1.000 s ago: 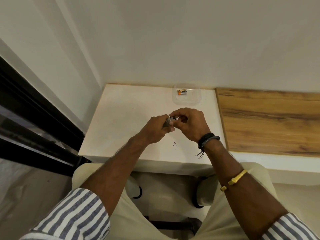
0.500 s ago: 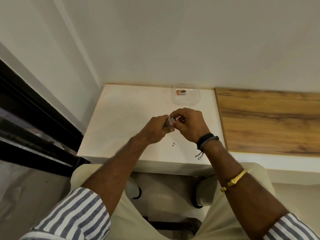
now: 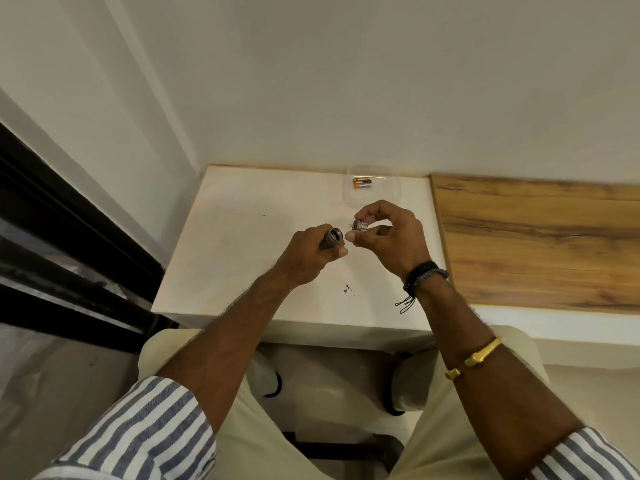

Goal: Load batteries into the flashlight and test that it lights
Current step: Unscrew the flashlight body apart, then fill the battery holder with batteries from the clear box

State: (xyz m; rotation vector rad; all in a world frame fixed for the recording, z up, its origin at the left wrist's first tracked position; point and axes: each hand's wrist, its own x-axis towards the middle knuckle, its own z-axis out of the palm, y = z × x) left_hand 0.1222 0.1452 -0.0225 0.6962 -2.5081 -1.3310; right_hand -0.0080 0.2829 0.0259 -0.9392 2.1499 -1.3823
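We see the left hand (image 3: 311, 252) wrapped around the dark grey metal flashlight body (image 3: 331, 238), its open end facing up, above the white table (image 3: 242, 244). The right hand (image 3: 388, 237) pinches the small grey round end cap (image 3: 360, 225) between thumb and fingers, just beside the body but apart from it. Farther back, a clear plastic container (image 3: 374, 199) on the table holds orange-and-black batteries (image 3: 362, 183).
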